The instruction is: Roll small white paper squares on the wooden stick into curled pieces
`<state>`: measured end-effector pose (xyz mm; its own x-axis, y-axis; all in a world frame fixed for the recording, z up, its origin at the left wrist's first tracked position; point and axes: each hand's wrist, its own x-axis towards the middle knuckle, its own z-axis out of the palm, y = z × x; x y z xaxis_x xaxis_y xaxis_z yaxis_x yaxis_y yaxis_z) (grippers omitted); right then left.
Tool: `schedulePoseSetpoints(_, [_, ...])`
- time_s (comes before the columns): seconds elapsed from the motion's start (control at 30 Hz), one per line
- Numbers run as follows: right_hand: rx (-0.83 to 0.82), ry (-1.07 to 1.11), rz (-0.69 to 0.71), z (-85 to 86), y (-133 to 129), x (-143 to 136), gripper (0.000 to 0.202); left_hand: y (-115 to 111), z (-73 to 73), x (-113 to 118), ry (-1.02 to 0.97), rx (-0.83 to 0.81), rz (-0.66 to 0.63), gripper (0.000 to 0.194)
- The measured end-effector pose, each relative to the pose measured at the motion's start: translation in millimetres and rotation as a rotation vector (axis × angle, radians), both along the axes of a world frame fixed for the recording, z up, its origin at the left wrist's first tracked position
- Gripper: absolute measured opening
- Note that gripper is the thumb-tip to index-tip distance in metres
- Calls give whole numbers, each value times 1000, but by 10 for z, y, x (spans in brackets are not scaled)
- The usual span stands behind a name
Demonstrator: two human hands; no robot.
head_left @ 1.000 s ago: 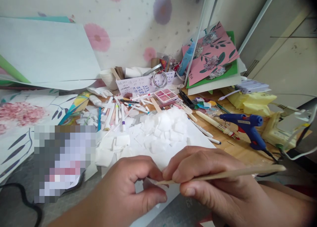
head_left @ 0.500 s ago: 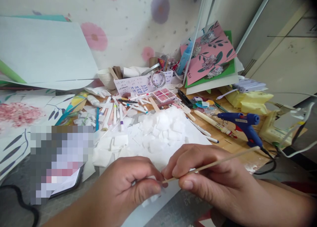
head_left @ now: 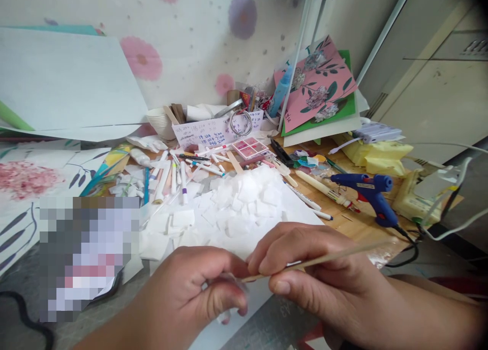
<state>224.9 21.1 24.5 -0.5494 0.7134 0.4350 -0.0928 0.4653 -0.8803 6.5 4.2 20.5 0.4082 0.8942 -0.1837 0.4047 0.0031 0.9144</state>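
Between the thumb and fingers of my right hand [head_left: 320, 279] is a thin wooden stick [head_left: 335, 256], slanting up to the right. Its lower left end meets the fingertips of my left hand [head_left: 206, 284]. My left hand pinches a small piece of white paper there, mostly hidden by the fingers. Both hands are close together over a white sheet [head_left: 223, 332]. Just beyond them lies a heap of small white paper pieces [head_left: 247, 197].
A blue glue gun [head_left: 366, 187] with its cord lies at the right. Pens [head_left: 184, 182] and a pink palette [head_left: 249, 149] are scattered behind the heap. A blurred-out device [head_left: 91, 258] lies at the left. Pink floral artwork [head_left: 324, 85] leans at the back.
The view has shifted slightly. My left thumb is more bent at the tip, and the stick has turned a little between my hands, its far end now blurred.
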Motion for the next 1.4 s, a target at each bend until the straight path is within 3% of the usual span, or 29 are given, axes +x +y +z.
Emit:
schedulePoseSetpoints(0.1, [-15,-36,-35,16,-5,9,4,-24,11,31,-154,-227,48,15])
schedulePoseSetpoints(0.2, [-18,-68,-50,13,-11,6,4,-38,-9,45,-251,-292,89,19])
schedulePoseSetpoints(0.57, [-47,-8,-45,29,-27,30,4,-18,-123,-25,-363,-347,-21,29])
schedulePoseSetpoints(1.13, [-92,7,2,-51,-58,-48,6,-49,-102,2,-242,-268,47,33])
schedulePoseSetpoints(1.23, [-83,22,-24,-50,-55,-48,5,-17,-97,-27,-184,-123,74,32])
schedulePoseSetpoints(1.4, [-42,-13,-131,-24,-35,-36,5,-37,-33,-38,24,394,256,15])
